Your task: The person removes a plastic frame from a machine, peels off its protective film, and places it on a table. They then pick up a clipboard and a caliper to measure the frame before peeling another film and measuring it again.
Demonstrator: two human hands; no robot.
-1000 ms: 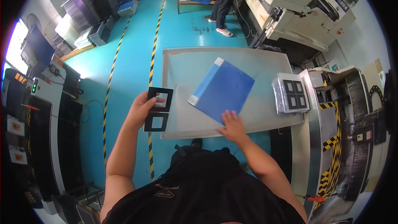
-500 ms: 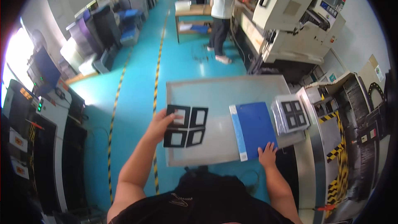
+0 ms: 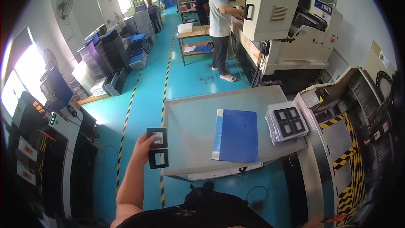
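Observation:
My left hand (image 3: 144, 145) is closed on the edge of a thin black sheet with square window cutouts (image 3: 158, 159), out past the left edge of the table. Two framed squares of it show, one above the other. Flat on the table lies a blue folder (image 3: 239, 137) with a pale blue strip down its left side. To its right is a plastic-wrapped stack (image 3: 273, 127) topped by a black sheet with square cutouts (image 3: 291, 121). Of my right hand (image 3: 314, 223), only a blurred bit appears at the lower edge, beside a red object (image 3: 336, 218); its fingers cannot be made out.
The pale-topped table (image 3: 190, 114) stands before me. A machine with a cream door (image 3: 270, 12) is at the far right, with a person (image 3: 220, 25) working at it. Yellow-black tape lines (image 3: 165, 101) run along the blue floor. Stacked sheets and bins (image 3: 109, 50) line the left.
My left hand has moved left and down with the black sheet, which showed several squares before and now shows two. My right hand has left the blue folder and dropped to the lower right edge.

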